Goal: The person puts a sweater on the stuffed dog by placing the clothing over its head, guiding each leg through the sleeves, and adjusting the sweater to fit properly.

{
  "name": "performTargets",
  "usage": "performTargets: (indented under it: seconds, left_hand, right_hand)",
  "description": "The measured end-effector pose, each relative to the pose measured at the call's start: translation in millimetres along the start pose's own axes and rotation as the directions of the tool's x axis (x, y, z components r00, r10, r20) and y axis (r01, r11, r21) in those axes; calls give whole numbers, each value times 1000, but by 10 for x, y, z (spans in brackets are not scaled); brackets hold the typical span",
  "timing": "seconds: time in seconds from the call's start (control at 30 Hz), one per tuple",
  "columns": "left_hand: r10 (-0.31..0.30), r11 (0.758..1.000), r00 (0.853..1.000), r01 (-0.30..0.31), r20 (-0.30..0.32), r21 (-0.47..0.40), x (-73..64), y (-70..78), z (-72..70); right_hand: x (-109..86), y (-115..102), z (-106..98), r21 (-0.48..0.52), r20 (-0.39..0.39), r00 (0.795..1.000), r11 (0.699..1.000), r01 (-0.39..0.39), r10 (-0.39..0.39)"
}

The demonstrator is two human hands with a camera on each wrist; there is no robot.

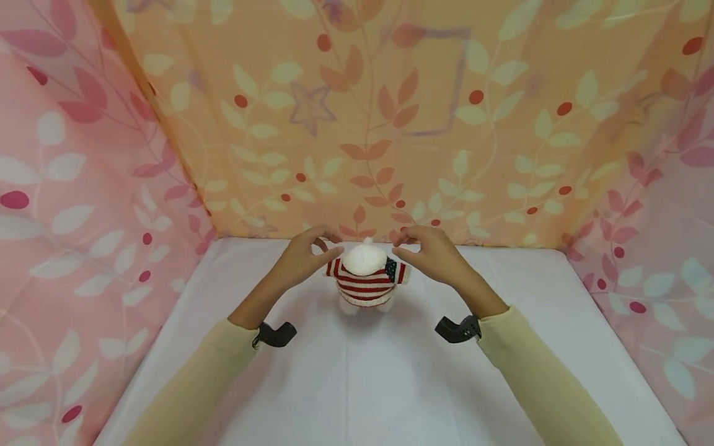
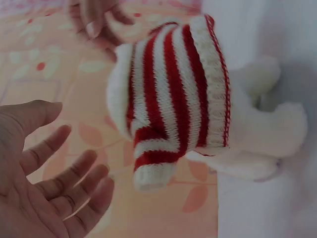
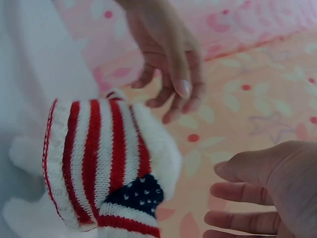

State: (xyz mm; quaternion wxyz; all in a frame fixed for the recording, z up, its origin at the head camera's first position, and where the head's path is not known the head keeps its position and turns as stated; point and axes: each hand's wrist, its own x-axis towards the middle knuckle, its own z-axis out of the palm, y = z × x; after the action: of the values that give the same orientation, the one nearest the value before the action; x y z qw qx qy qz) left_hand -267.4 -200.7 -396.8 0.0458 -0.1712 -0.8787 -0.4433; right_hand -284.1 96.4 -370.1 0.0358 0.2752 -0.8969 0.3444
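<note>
A white plush toy (image 1: 365, 257) in a red-and-white striped knit sweater (image 1: 365, 288) stands on the white table near its far edge. A navy patch with white flecks (image 3: 136, 196) marks one shoulder of the sweater. My left hand (image 1: 307, 257) hovers at the left of the toy's head, fingers spread and loosely bent, holding nothing. On the opposite side my right hand (image 1: 432, 254) mirrors it, fingers relaxed and holding nothing. Both wrist views show a gap between the near hand and the toy. White legs (image 2: 267, 124) extend below the sweater hem.
Behind the toy hangs an orange leaf-print cloth (image 1: 368, 124) at the table's far edge. Pink leaf-print cloths (image 1: 67, 248) stand along the left and right sides. Black wrist mounts (image 1: 277, 334) stick inward from both sleeves above the white tabletop (image 1: 357, 384).
</note>
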Motion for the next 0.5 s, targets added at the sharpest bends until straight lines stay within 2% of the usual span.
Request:
performTargets:
  seconds: [0.1, 0.23, 0.4, 0.5]
  left_hand:
    - [17, 997, 997, -22, 72, 72, 127, 11, 40]
    - [-13, 990, 991, -5, 132, 138, 213, 54, 78]
    - [-91, 980, 976, 53, 199, 192, 236, 96, 117]
    - [-102, 962, 963, 31, 251, 271, 232, 127, 137]
  right_hand:
    - [168, -80, 67, -66, 40, 999, 997, 33, -30]
    - [299, -141, 117, -132, 123, 992, 991, 25, -8]
    - [317, -176, 163, -189, 203, 979, 982, 22, 17]
    - [291, -187, 184, -208, 237, 969, 978, -13, 64]
